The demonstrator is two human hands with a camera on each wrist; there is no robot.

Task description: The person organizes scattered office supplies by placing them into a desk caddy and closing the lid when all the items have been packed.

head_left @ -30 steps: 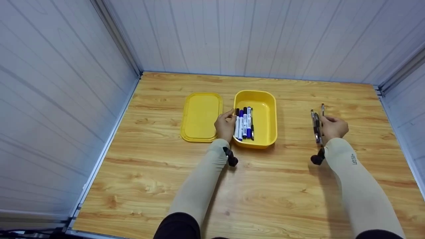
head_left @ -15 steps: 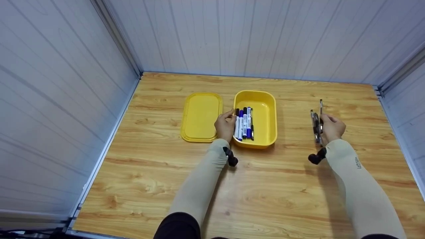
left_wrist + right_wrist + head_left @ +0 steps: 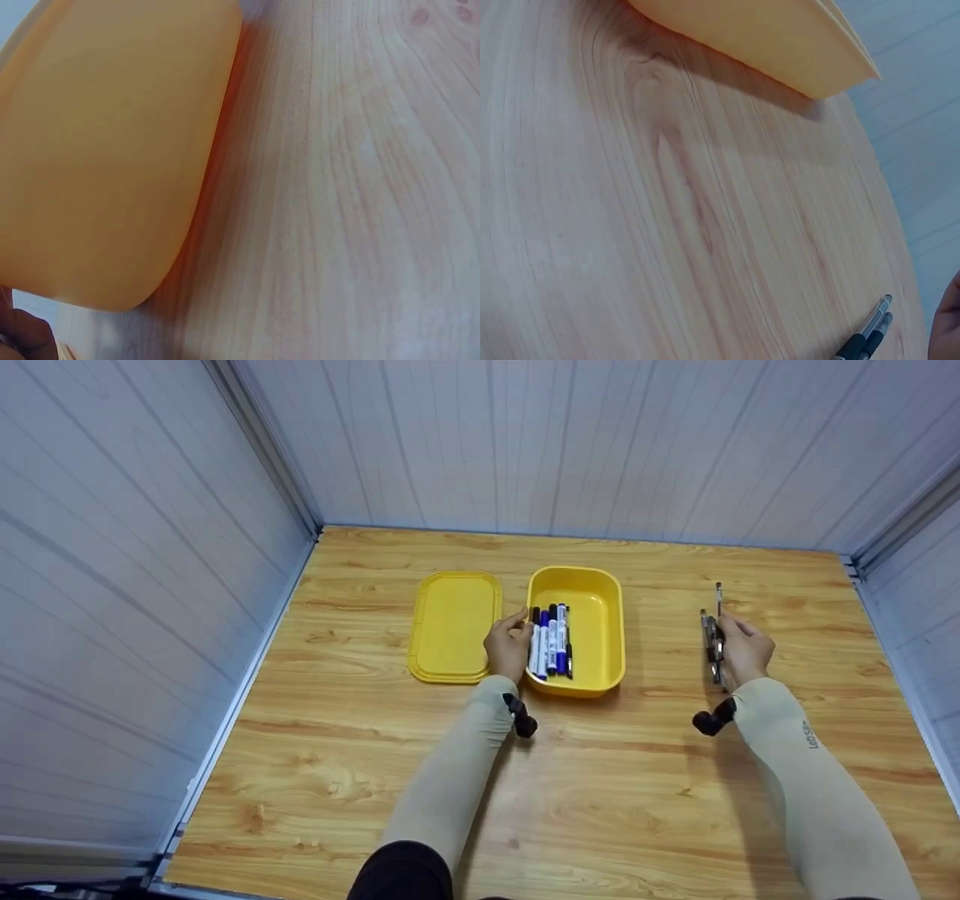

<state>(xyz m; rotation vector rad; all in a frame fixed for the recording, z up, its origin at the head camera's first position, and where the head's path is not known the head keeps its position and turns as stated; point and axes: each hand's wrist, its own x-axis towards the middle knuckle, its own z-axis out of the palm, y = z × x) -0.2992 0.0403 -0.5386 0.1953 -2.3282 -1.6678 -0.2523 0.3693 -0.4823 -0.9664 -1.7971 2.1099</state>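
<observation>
In the head view a yellow plastic box (image 3: pixel 598 641) stands uncovered, with several markers (image 3: pixel 553 637) and a slim black pen (image 3: pixel 569 649) along its left side. My left hand (image 3: pixel 508 646) grips the box's left wall at the rim; part of it shows at the corner of the left wrist view. To the right, my right hand (image 3: pixel 745 647) pinches a clear-barrelled pen (image 3: pixel 719 594), whose far end sticks up beyond the fingers. Several more pens (image 3: pixel 708 639) lie on the table just left of that hand; two pens (image 3: pixel 868 334) appear in the right wrist view.
Left of the box lies its flat yellow lid (image 3: pixel 454 626). Everything rests on a wood-grain table (image 3: pixel 600 787), enclosed by pale panel walls (image 3: pixel 480 442) at the back and sides.
My right hand has shifted slightly left with the pinched pen, closer over the other pens. The left hand and the box have stayed in place.
</observation>
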